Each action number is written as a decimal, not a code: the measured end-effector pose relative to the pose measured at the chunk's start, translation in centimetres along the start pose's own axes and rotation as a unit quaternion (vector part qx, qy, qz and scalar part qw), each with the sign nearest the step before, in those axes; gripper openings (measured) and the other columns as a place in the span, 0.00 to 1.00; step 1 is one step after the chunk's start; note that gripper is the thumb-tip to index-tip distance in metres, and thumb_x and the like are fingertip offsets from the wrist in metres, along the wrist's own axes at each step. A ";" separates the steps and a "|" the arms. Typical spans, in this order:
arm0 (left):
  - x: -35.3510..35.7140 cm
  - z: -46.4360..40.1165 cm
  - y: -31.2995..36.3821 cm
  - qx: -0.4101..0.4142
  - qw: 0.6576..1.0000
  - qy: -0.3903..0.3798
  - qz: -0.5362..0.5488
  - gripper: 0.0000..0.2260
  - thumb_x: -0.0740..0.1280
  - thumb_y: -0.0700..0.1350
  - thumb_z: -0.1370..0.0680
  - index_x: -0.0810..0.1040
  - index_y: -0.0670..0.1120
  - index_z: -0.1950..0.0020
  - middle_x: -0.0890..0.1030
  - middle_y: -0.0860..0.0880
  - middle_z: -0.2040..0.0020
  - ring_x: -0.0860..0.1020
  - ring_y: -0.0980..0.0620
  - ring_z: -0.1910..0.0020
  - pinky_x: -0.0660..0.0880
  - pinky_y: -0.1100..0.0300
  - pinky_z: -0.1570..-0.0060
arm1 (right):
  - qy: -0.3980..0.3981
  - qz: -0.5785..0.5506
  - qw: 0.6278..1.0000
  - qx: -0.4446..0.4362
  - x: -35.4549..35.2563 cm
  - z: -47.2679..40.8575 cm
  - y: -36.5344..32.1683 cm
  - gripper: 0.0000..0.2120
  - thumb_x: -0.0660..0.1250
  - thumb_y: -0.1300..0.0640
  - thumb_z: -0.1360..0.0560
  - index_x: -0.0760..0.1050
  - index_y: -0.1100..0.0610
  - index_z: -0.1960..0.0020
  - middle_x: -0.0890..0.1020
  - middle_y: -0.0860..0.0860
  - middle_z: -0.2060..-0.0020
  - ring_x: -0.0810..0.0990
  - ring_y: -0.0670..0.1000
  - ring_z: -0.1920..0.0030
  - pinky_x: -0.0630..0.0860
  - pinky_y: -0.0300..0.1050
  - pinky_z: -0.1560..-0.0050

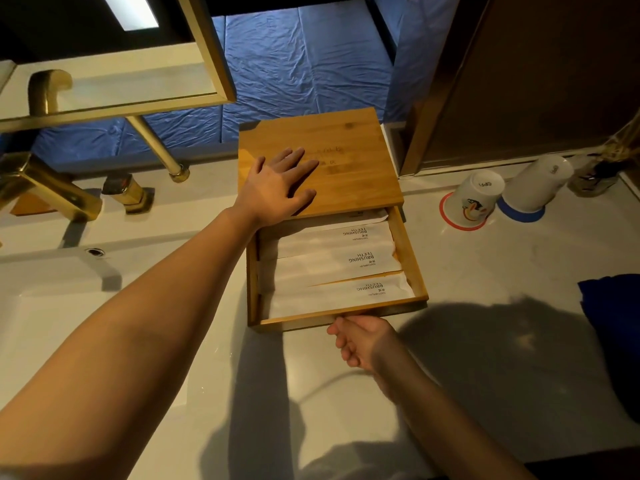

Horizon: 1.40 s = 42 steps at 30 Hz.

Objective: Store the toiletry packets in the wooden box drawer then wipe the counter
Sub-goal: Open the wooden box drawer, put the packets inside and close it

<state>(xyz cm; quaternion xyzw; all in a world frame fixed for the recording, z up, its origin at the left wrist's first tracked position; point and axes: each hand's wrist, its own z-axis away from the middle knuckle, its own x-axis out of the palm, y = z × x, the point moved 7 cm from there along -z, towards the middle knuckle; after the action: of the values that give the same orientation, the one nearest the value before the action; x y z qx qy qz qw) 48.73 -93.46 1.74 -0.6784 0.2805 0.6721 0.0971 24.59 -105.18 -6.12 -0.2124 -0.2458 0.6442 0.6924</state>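
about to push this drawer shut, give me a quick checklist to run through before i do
1. Left hand flat on the wooden box top to brace it: ok.
2. Right hand at the drawer front edge: ok.
3. Toothbrush packets lying below the drawer rim: cannot tell; the rear one sits near the opening.
4. Counter around the box free of loose packets: ok.
5. Blue cloth within sight for wiping: ok.

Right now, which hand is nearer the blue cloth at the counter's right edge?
Right. The right hand is at the drawer's front edge, left of the blue cloth; the left hand lies flat on the wooden box lid, farther left.
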 end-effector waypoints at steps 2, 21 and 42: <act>0.1 0.0 0.0 -0.001 1.000 -0.005 -0.001 0.26 0.53 0.62 0.24 0.60 0.59 0.27 0.58 0.50 0.23 0.53 0.50 0.23 0.47 0.42 0.28 | 0.005 0.008 1.000 -0.017 -0.1 0.2 0.0 0.11 0.65 0.57 0.24 0.78 0.56 0.64 0.76 0.49 0.74 0.72 0.46 0.74 0.68 0.33 0.78; 0.2 0.0 -0.1 -0.005 1.000 -0.005 -0.016 0.26 0.51 0.62 0.24 0.58 0.58 0.26 0.57 0.49 0.22 0.52 0.49 0.23 0.47 0.41 0.28 | 0.087 0.000 0.990 -0.109 -0.3 -3.7 -2.1 0.10 0.65 0.51 0.26 0.80 0.51 0.63 0.79 0.46 0.71 0.77 0.46 0.68 0.75 0.39 0.66; 0.5 -0.2 -0.1 0.014 0.999 -0.015 -0.032 0.27 0.52 0.60 0.24 0.57 0.58 0.26 0.57 0.49 0.22 0.53 0.47 0.23 0.49 0.41 0.29 | 0.117 0.029 0.972 -0.201 1.8 -9.0 -11.5 0.14 0.56 0.54 0.21 0.71 0.52 0.64 0.73 0.50 0.69 0.73 0.49 0.69 0.68 0.41 0.71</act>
<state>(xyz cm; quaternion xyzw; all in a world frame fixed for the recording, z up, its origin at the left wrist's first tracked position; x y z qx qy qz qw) 48.94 -93.58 1.28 -0.6756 0.2670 0.6744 0.1319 39.29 -104.06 -6.07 -0.4283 -0.2811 0.5722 0.6404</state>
